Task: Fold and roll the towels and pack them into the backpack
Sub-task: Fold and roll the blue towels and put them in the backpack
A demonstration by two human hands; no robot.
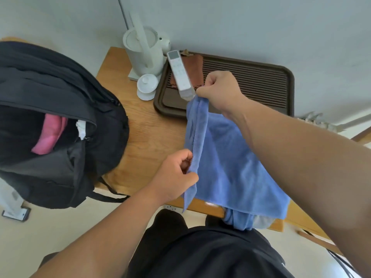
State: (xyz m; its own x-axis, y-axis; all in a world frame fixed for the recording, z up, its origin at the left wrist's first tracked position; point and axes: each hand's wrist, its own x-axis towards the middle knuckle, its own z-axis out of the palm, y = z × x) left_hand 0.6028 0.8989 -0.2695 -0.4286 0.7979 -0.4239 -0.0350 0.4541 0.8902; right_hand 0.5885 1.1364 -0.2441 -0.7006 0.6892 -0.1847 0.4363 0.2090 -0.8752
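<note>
A blue towel (pixel 230 163) hangs over the wooden table (pixel 148 137), its lower end drooping past the table's front edge. My right hand (pixel 218 91) pinches the towel's far corner, raised above the tray. My left hand (pixel 176 177) pinches the same bunched edge nearer to me. A black backpack (pixel 60 109) lies open at the left end of the table. Inside it are a rolled pink towel (pixel 50 135) and a bit of white cloth (pixel 81 129).
A dark brown slatted tray (pixel 261 83) sits at the back of the table, with a white remote (pixel 179 73) and a brown cloth (pixel 194 67) on it. A white kettle (pixel 143 51) and a white lidded cup (pixel 146 87) stand left of the tray.
</note>
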